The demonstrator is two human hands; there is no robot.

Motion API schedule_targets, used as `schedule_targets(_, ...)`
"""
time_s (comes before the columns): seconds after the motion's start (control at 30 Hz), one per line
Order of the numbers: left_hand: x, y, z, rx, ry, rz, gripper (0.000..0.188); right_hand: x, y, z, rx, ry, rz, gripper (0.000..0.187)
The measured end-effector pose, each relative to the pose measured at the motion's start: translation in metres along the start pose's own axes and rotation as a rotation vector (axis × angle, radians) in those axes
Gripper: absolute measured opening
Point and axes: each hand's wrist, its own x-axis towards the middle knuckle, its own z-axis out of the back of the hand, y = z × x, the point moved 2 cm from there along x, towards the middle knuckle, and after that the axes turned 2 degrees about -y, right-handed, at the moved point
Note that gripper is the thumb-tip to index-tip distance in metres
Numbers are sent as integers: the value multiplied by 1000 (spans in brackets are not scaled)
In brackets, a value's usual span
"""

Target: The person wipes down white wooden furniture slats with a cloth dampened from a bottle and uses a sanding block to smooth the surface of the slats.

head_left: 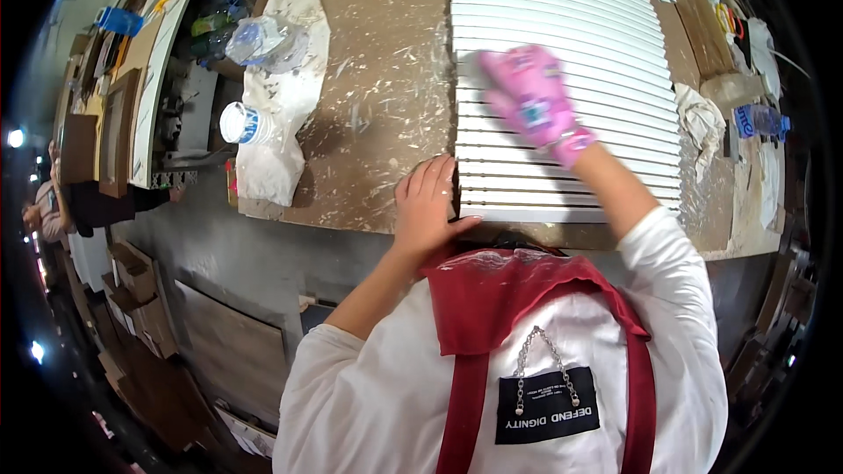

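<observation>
A white slatted panel [562,17], like a louvred shutter, lies on the brown, paint-spotted workbench [378,61]. My right hand [531,101] wears a pink patterned glove and is over the panel's left half. Motion smears its fingers; a grey blur shows at its left side, and whether it holds something is hidden. My left hand [426,202] is bare. Its fingers lie on the bench beside the panel's near left corner, with the thumb stretched out toward the panel's near edge.
On the left, a stained cloth [272,158] carries a white tub [239,123] and a clear plastic bag [263,39]. To the right lie a crumpled rag [701,123], a plastic bottle [760,121] and a brown board [698,17]. Another person [97,202] stands far left near cardboard boxes [136,290].
</observation>
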Motion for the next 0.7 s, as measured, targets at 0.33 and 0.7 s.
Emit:
schedule_targets(0.33, -2, -2, -5, 79, -41, -17, 100, -2, -40, 9, -117, 192, -70, 41)
schedule_targets(0.7, 6, -9, 0, 154, 42, 30, 102, 19, -13, -23, 43, 11, 161, 40)
